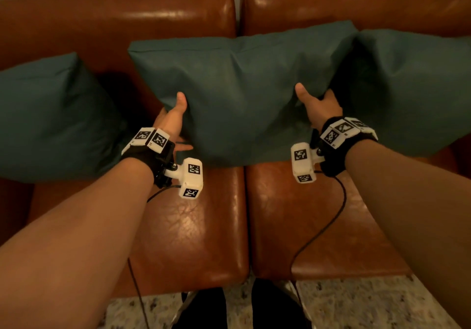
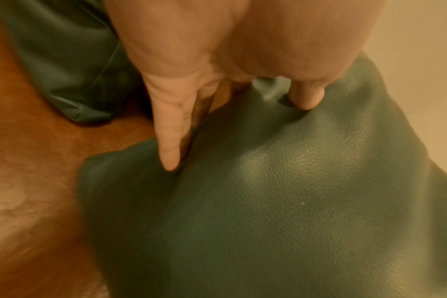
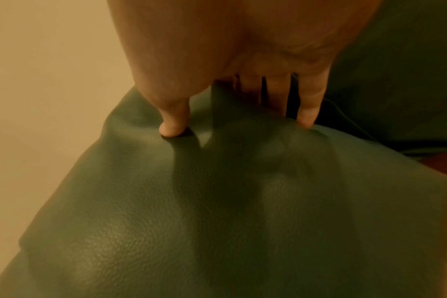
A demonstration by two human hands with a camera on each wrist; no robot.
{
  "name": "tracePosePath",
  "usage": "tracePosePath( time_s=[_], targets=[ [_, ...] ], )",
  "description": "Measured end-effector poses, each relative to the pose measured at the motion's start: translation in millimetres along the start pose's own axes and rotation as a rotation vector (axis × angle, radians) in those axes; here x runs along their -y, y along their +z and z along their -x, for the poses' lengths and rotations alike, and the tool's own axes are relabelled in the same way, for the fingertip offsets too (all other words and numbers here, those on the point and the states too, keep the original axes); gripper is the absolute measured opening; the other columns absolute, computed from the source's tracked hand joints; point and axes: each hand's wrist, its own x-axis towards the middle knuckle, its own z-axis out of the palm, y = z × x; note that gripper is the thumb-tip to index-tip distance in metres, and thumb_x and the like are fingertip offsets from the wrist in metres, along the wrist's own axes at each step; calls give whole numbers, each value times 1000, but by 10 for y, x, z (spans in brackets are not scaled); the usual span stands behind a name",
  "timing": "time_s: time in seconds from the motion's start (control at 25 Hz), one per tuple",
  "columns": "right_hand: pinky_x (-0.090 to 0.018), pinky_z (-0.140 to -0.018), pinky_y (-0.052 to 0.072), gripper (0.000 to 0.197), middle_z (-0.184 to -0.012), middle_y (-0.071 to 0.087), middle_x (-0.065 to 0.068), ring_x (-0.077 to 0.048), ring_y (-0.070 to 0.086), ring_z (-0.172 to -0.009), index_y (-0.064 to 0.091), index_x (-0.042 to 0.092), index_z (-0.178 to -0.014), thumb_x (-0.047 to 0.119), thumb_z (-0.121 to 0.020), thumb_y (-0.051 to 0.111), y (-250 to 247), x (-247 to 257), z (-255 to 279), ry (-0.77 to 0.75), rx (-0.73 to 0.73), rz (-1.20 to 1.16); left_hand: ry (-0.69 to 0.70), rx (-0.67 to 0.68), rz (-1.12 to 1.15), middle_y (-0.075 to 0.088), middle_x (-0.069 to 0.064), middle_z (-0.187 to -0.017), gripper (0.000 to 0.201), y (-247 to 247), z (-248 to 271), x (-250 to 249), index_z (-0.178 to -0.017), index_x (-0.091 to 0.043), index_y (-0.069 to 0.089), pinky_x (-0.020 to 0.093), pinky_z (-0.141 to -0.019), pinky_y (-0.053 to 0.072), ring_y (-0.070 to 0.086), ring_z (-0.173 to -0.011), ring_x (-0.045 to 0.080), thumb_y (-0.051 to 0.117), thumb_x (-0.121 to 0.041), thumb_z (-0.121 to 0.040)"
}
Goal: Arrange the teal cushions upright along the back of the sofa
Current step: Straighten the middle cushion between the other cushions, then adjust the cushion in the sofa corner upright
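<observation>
A teal middle cushion (image 1: 237, 94) leans against the brown sofa back (image 1: 122, 23), spanning the gap between the two seats. My left hand (image 1: 173, 117) grips its left side, thumb on the front and fingers behind. My right hand (image 1: 318, 107) grips its right side the same way. In the left wrist view my left hand (image 2: 232, 113) pinches the teal leather cushion (image 2: 268, 201). The right wrist view shows my right hand (image 3: 237, 123) dug into the cushion (image 3: 217, 221). A second teal cushion (image 1: 51, 117) stands at the left, a third teal cushion (image 1: 413, 86) at the right.
Bare brown leather seat (image 1: 198, 226) lies in front of the cushions, split by a seam down the middle. A speckled stone floor (image 1: 356, 303) and dark shoes (image 1: 239, 305) show below the seat's front edge. Black cables (image 1: 328, 224) trail from the wrist cameras.
</observation>
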Motion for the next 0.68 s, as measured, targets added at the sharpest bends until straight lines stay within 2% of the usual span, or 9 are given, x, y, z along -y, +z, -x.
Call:
tracePosePath(
  time_s=[0.16,0.2,0.28,0.32,0.36,0.44,0.48,0.56,0.68],
  targets=[
    [-51,-116,41,103,-156,46,-9,-38,47,-140,34,28,-154,79,-70,64,-49,-65,86,30,-4,38,76,23,177,52,-5,-141,75,-24,-30,109,-145,-41,37,58,-105,46,53,-130,34,61,-68,-79],
    [-52,-113,44,108,-153,49,-9,-38,50,-137,37,28,-151,84,-63,64,-80,-90,144,51,-1,27,90,11,177,52,-6,-135,71,-34,-6,193,-144,-40,37,56,-103,47,55,-124,32,60,-66,-82],
    [-51,-105,52,114,-142,60,-7,-34,60,-127,50,28,-140,89,-45,67,-165,-235,211,98,5,29,62,-61,104,56,-2,-119,58,-53,81,417,-132,-24,47,51,-90,53,60,-103,27,56,-60,-88],
    [-51,-101,55,100,-133,66,-8,-32,64,-121,59,26,-129,83,-47,70,-211,-347,246,98,15,45,56,-110,57,62,-1,-103,46,-42,122,545,-113,-16,55,46,-78,55,62,-86,21,55,-56,-91],
    [-50,-98,57,74,-123,72,-9,-30,68,-114,66,26,-113,72,-57,73,-235,-464,289,82,40,69,78,-140,-3,67,-2,-80,37,-22,155,679,-91,-12,59,38,-64,55,62,-68,15,56,-49,-93],
    [-51,-93,60,18,-105,78,-13,-29,74,-100,71,28,-86,44,-79,76,-334,-637,422,60,75,108,179,-56,-176,62,-6,-44,37,162,242,860,-66,-13,58,26,-44,50,56,-42,6,57,-33,-97],
    [-50,-92,60,8,-98,79,-13,-28,75,-95,71,30,-79,36,-84,74,-404,-736,470,55,95,120,221,33,-251,60,-8,-39,37,309,308,898,-63,-13,58,21,-40,48,55,-39,4,57,-27,-97],
    [-48,-94,59,14,-86,79,-5,-24,76,-91,72,32,-75,30,-88,72,-628,-869,547,38,89,169,274,199,-345,60,-7,-41,34,683,406,889,-64,-15,60,17,-39,46,56,-44,9,57,-20,-97],
    [-39,-86,59,15,-87,78,-1,-20,73,-91,76,28,-83,39,-91,69,-1155,-1012,475,27,58,226,318,327,-431,65,-4,-60,28,1373,559,765,-69,-21,65,20,-44,49,59,-57,16,58,-20,-96]
  ],
)
